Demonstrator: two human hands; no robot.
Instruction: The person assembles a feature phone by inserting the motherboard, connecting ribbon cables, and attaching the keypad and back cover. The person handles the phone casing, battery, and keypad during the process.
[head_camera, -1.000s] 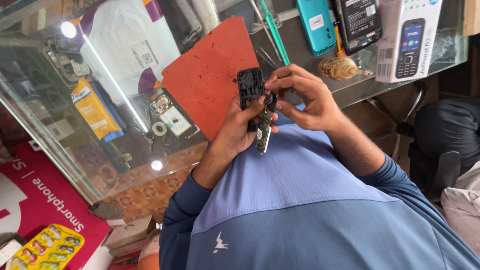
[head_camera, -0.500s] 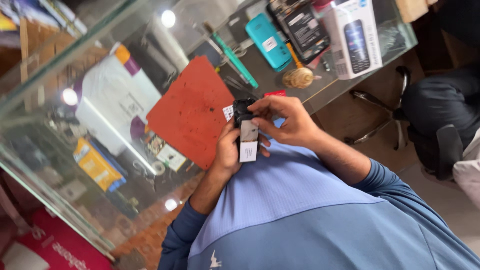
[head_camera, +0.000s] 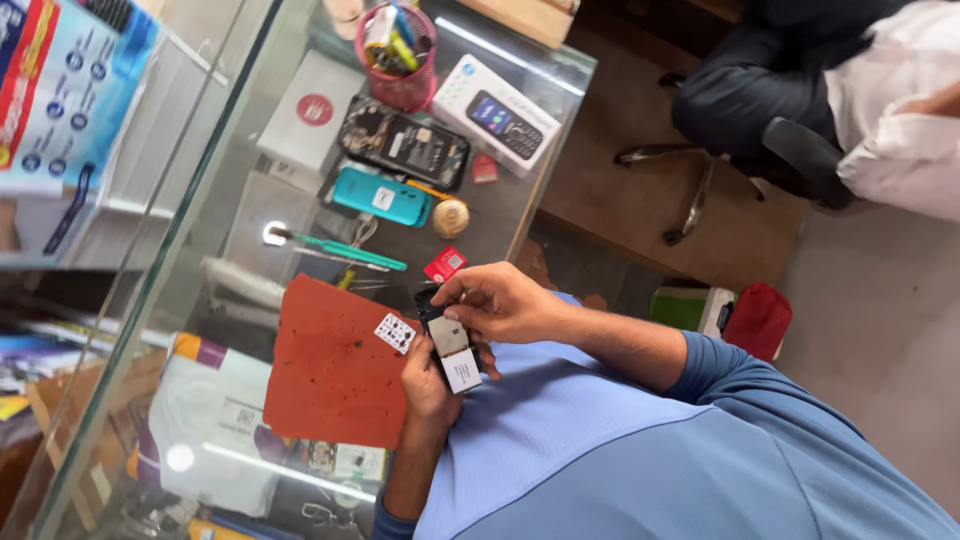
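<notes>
Glass counter (head_camera: 540, 150) fills the left of the frame; at lower centre a person's left hand (head_camera: 428, 378) cradles an opened black phone (head_camera: 447, 342), fingers curled round its edge, while the right hand (head_camera: 500, 300) pinches its upper end between thumb and fingertips. A rust-red work mat (head_camera: 330, 365) lies just left of the phone, a small white printed label (head_camera: 396, 333) on its corner. Higher up sit a white phone carton (head_camera: 497, 113), a white square box with a red disc (head_camera: 308, 115), a teal handset (head_camera: 383, 198), a small red card (head_camera: 445, 264) and a pink pen cup (head_camera: 397, 50). An office chair (head_camera: 745, 120) stands upper right on the brown floor.
</notes>
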